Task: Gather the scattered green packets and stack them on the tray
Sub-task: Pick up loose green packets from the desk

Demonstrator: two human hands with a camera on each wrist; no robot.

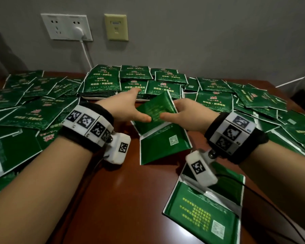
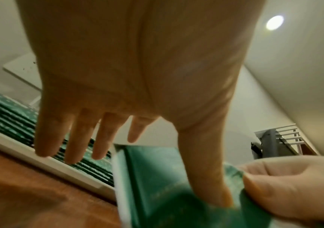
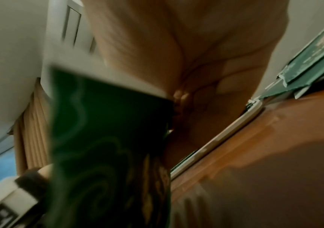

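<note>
A green packet (image 1: 155,110) hangs tilted above the table, just in front of the white tray (image 1: 95,98). My right hand (image 1: 169,110) grips its right side, thumb on top and fingers curled behind. My left hand (image 1: 138,105) has straight, spread fingers reaching towards the tray, and only its thumb touches the packet (image 2: 157,177). Neat stacks of green packets (image 1: 102,81) fill the tray. Loose packets lie scattered to the left (image 1: 30,110) and right (image 1: 253,97). The right wrist view shows the held packet (image 3: 108,138) blurred, close to the camera.
Two opened packets lie on the brown wooden table (image 1: 121,199), one under my hands (image 1: 164,141) and one near my right wrist (image 1: 206,208). Against the back wall are a white socket plate (image 1: 66,26) with a plugged cable and a beige plate (image 1: 116,26).
</note>
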